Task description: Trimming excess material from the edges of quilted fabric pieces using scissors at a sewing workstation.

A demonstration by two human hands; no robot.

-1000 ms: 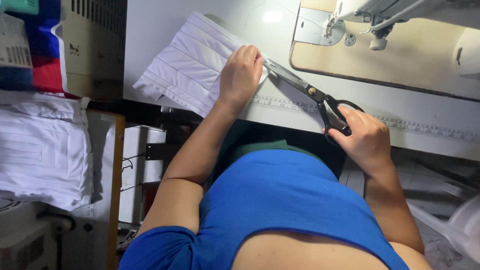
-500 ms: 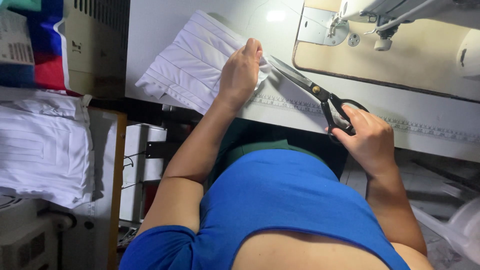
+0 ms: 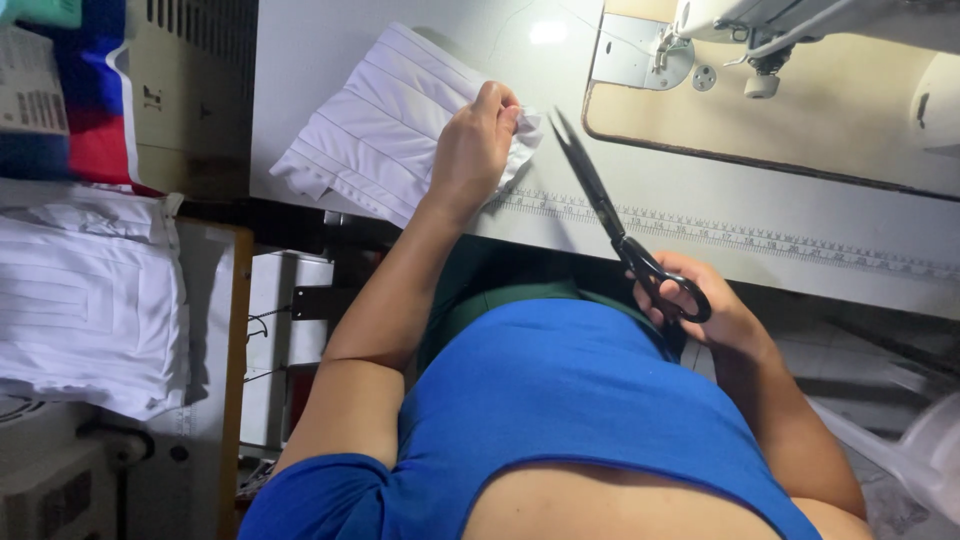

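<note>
Cloth: the white pleated cloth [image 3: 385, 125] lay on the sewing table [image 3: 700, 200], near its front edge.
Left hand: the left hand [image 3: 478, 140] had shifted to the cloth's right corner, fingers pinched together on it.
Right hand: the right hand [image 3: 700, 305] had swung the scissors [image 3: 610, 215] upright, fingers clamped through the handles.
Blades: barely parted, now just clear of the cloth; no cut seemed under way.
</note>
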